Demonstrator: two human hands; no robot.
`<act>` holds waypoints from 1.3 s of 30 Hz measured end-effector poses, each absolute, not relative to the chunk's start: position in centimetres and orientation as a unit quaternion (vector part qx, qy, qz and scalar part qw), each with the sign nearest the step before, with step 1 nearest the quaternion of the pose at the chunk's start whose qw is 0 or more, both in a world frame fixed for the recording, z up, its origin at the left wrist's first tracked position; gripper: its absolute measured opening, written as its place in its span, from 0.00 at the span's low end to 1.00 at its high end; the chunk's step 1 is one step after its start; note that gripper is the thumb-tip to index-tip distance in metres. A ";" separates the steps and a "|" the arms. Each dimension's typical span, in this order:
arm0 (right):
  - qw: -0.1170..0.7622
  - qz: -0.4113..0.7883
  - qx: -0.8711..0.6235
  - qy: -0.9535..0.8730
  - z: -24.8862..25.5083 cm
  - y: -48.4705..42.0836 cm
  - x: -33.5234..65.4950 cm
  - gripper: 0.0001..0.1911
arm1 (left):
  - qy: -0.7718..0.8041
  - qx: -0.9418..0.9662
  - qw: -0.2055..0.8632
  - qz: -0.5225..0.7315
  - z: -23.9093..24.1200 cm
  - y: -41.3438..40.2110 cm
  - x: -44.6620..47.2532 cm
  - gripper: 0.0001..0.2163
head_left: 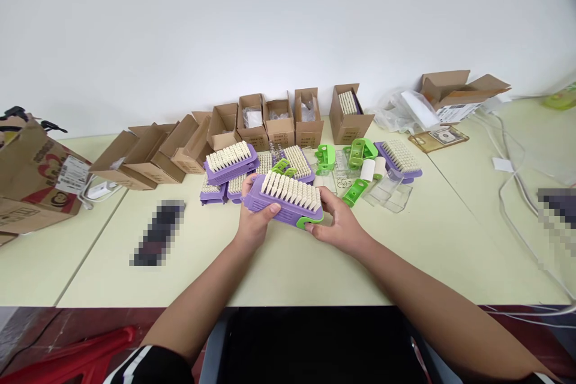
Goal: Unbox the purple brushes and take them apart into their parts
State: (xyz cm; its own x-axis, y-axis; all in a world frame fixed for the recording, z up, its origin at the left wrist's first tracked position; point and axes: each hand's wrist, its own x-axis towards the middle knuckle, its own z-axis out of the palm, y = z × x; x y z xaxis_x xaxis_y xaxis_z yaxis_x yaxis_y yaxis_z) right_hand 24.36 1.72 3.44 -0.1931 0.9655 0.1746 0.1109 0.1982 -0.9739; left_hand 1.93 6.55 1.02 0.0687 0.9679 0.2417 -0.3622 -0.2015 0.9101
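A purple brush [288, 198] with cream bristles is held up over the table between both hands. My left hand [256, 219] grips its left end, thumb along the near side. My right hand [339, 222] closes on the right end, where a green end piece [308, 222] sits. Behind the held brush lie more purple brushes, one [230, 162] stacked on others to the left. A green slotted part [283, 168] shows just above its bristles. Right of my right hand are a green bracket [355, 192], white rollers [368, 169] and clear plastic covers [390, 191].
Open cardboard boxes [272, 123] line the wall; one box [348, 123] holds a brush. Further right lie plastic bags [405, 111], a phone case [438, 138] and white cables [508, 180]. A large carton [40, 180] stands left, near a pixelated dark object [158, 233].
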 end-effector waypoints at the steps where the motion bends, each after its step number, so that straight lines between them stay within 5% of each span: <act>1: 0.463 0.459 -0.434 -0.622 3.5 1.7 24.4 0.29 | 0.313 0.488 0.544 0.607 1.0 6.6 1.9 0.40; 16: 0.460 0.419 -0.435 -0.651 4.2 0.8 24.4 0.32 | 0.293 0.503 0.497 0.644 1.1 6.4 1.1 0.44; 25: 0.492 0.469 -0.411 -0.607 3.9 1.5 26.2 0.28 | 0.313 0.411 0.477 0.711 4.3 8.1 0.1 0.37; 39: 0.424 0.353 -0.485 -0.679 3.2 1.1 25.6 0.46 | 0.321 0.343 0.548 0.693 3.9 7.9 0.7 0.29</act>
